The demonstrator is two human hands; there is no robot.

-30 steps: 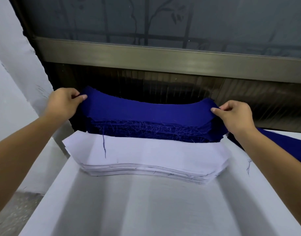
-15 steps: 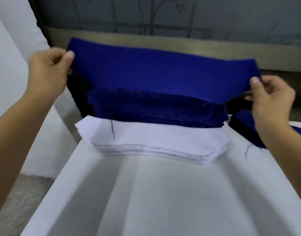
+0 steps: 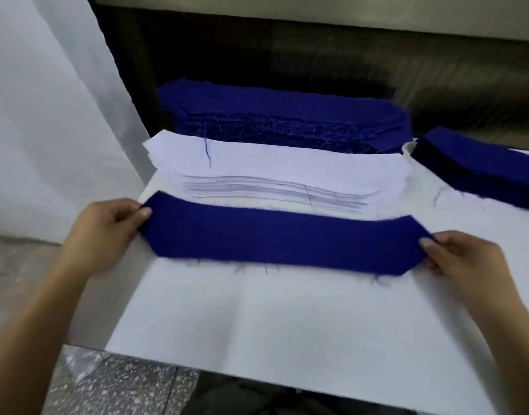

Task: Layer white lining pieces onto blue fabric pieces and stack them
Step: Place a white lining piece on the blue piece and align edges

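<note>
A single long blue fabric piece (image 3: 281,239) lies stretched across the white table, in front of the stacks. My left hand (image 3: 107,232) pinches its left end and my right hand (image 3: 463,259) pinches its right end. Just behind it sits a thick stack of white lining pieces (image 3: 275,172) with a loose blue thread on top. Behind that rises the stack of blue fabric pieces (image 3: 281,115) with frayed edges.
The white table (image 3: 257,324) ends at a front edge near me and a left edge beside a white sheet (image 3: 47,115). Another pile of blue pieces (image 3: 478,166) lies at the right. A dark wall panel (image 3: 317,61) stands behind the stacks; speckled floor (image 3: 113,387) shows below.
Both hands lifted the top blue piece off the rear stack, carried it over the white lining stack, and brought it down towards me onto the table.
</note>
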